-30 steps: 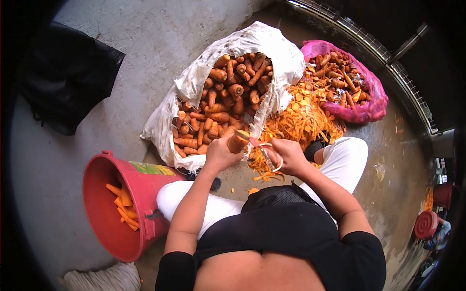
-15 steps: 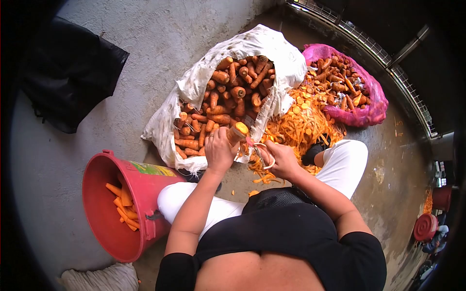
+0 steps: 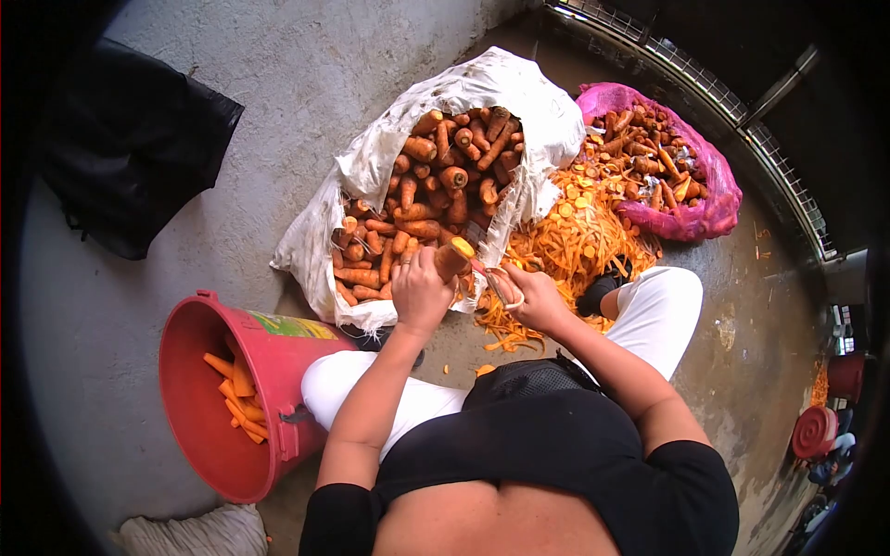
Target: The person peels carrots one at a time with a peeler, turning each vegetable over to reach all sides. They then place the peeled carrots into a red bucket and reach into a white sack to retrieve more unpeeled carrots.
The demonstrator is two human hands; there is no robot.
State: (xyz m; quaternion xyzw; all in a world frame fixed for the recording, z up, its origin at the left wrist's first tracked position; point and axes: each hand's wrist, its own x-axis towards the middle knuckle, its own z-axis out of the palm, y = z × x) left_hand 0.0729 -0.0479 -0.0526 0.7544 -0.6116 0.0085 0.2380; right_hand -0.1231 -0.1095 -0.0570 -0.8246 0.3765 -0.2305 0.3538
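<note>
My left hand [image 3: 422, 296] is wrapped round an unpeeled-looking carrot [image 3: 451, 262]. Its cut, bright orange end points up and to the right. Closed in my right hand [image 3: 536, 302] is a peeler [image 3: 510, 293] with a pale looped handle and a reddish part reaching toward the carrot. Whether its blade touches the carrot is too small to tell. Just beyond my left hand stands a torn white sack [image 3: 547, 102] full of whole carrots [image 3: 422, 208]. A heap of orange peelings and cut slices [image 3: 579, 232] lies beyond my right hand.
At my left a red bucket [image 3: 301, 350] lies tipped with peeled carrots [image 3: 239, 394] inside. A pink mesh sack [image 3: 718, 190] of carrot pieces stands behind the peelings. Black cloth or plastic [image 3: 139, 139] lies far left, a pale sack [image 3: 195, 533] near left. A grating [image 3: 788, 167] runs far right.
The peeler in my right hand has turned, and its loop now looks narrower. The carrot's cut end has shifted slightly down. Both hands keep their hold.
</note>
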